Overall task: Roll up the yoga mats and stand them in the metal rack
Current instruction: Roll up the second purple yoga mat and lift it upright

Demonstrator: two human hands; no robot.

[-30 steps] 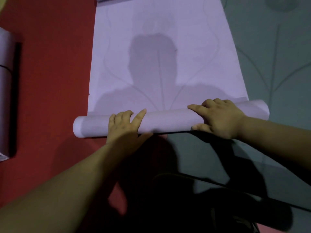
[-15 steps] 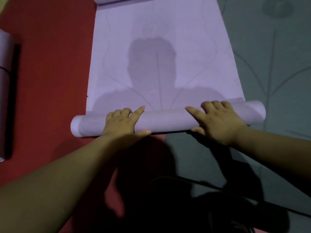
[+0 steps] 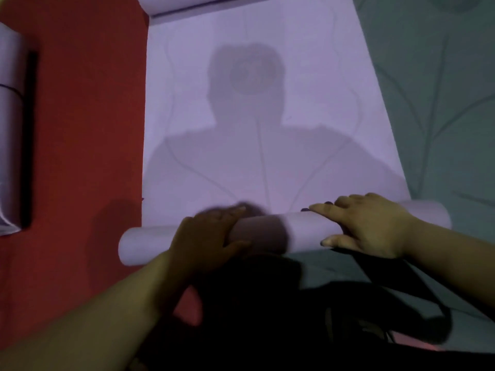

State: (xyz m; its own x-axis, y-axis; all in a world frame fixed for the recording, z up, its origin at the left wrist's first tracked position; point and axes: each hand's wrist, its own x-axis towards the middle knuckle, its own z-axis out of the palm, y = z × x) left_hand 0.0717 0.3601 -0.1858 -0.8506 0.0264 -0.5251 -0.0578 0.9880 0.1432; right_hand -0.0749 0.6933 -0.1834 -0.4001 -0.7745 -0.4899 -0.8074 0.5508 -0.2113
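A purple yoga mat (image 3: 254, 116) lies flat ahead of me, and its near end is wound into a roll (image 3: 308, 231) that lies crosswise. My left hand (image 3: 206, 234) grips the roll left of its middle, fingers over the top and thumb on the near side; it is motion-blurred. My right hand (image 3: 372, 226) grips the roll nearer its right end, index finger along the top and thumb low in front. The mat's far end (image 3: 187, 8) curls up at the top edge. The metal rack is out of view.
A pale rolled mat (image 3: 9, 129) with a dark band lies at the left edge on a red surface (image 3: 80, 129). A grey-green mat (image 3: 442, 103) with a leaf pattern lies on the right. A dark bag with straps (image 3: 348, 317) sits just below my hands.
The roll has turned a little further along the mat and looks thicker. My left hand has slid right along the roll and is blurred; the right hand stays near the right end.
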